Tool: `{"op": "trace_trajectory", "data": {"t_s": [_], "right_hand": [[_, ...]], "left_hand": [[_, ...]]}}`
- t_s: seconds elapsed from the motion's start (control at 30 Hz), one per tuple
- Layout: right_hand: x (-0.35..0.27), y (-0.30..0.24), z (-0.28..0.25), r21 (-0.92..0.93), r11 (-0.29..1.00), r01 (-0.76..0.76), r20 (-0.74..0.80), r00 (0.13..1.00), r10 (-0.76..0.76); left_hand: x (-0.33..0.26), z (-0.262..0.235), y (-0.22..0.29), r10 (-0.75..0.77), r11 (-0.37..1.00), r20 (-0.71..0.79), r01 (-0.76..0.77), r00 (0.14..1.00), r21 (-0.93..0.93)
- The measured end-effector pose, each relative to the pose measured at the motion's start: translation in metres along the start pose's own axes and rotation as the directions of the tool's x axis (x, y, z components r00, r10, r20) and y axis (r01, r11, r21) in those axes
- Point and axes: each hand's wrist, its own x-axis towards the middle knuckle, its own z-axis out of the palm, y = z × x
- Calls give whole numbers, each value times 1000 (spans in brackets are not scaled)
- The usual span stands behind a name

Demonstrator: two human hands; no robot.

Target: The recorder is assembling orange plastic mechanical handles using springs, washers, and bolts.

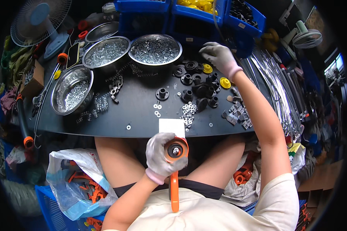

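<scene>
My left hand [158, 156], in a pale glove, is closed around an orange plastic tool body [174, 194] above my lap. A black round piece with a shiny metal centre sits in its upper end, and its orange handle points down toward my shirt. My right hand [218, 57], also gloved, reaches over the far right of the table near the blue bins. Its fingers are stretched out and slightly apart, and I see nothing held in them. Below it lie black flanged knobs [187, 79] and yellow round caps [225, 82].
Metal bowls [155, 64] of small washers and hardware stand at the back left. Loose washers [189, 111], springs [101, 102] and metal clips [239, 113] lie on the dark table [138, 121]. A white card [171, 125] is at the front edge. Long metal rods [273, 88] lie right.
</scene>
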Motion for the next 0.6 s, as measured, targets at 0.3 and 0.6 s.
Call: {"op": "trace_trajectory", "data": {"t_s": [0.3,0.6], "right_hand": [[-205,-168,-15,479,691,-540,645,751,140],[-267,-232,56,613,377,-694,767,637,-74]], "left_hand": [[12,-17,4,6,997,128,-16,992,74],[29,-32,27,49,965,332,-131,942,228]]}}
